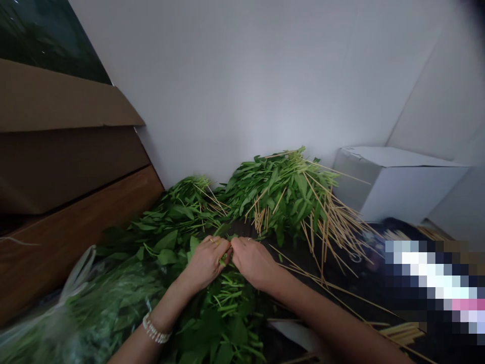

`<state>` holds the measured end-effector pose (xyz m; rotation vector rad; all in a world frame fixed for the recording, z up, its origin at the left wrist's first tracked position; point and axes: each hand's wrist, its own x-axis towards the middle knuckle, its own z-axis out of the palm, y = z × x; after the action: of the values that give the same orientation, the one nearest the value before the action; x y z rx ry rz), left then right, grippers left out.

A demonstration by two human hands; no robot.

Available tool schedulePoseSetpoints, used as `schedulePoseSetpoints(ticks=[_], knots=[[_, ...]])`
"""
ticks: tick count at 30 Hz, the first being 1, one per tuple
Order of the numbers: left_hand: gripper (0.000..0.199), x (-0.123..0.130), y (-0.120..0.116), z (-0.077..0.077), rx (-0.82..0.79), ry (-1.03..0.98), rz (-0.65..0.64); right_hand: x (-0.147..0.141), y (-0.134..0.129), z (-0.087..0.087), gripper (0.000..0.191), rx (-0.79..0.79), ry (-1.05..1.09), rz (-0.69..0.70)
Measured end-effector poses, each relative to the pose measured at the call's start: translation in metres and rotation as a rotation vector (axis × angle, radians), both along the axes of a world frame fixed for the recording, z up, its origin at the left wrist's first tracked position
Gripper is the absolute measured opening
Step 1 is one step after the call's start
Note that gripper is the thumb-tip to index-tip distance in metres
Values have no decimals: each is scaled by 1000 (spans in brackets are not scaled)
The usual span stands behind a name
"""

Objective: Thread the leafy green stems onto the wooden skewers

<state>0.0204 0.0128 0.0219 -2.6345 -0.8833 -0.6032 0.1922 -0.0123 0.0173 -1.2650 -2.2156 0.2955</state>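
My left hand, with a ring and a pale beaded bracelet, is closed around leafy green stems. Against it, my right hand is closed too, its thumb and fingertips pinched together where the hands meet. What lies between the right fingertips is mostly hidden. Below both hands lies a bundle of cut green stems, with leaves toward me. Just beyond, a large heap of leafy greens has many thin wooden sticks poking out to the right. A smaller heap of greens lies to its left.
At near left is a clear plastic bag full of greens. A cardboard box rests on a brown wooden surface at left. A white box stands at right by the white wall. Loose sticks lie lower right.
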Motion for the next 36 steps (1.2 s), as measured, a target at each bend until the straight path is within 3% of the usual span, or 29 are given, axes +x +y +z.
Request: schedulePoseSetpoints(ticks=[7,10,13,17,21,23,25,29,36], knots=[[21,-6,1,3,-35,-100,-6,5,12,-1,29,-187,268,-4],[19,-20,11,8,19,-269,79,18,21,3,34,-206,301,-46],[21,-27,16,10,37,-369,174,33,27,6,27,-189,242,-71],[30,-14,8,2,-245,-196,156,44,30,7,29,-181,90,-87],[74,2,-4,-5,-507,24,78,51,34,17,30,-179,-26,-117],[75,4,-7,-4,-559,53,79,54,40,25,24,-192,-77,-115],[62,3,-9,-2,-571,42,76,53,50,31,19,-212,-122,-115],[49,3,-10,1,-552,-2,55,28,72,33,15,-264,-168,-87],[44,6,-10,-1,-530,54,98,-41,98,6,25,-363,-184,-197]])
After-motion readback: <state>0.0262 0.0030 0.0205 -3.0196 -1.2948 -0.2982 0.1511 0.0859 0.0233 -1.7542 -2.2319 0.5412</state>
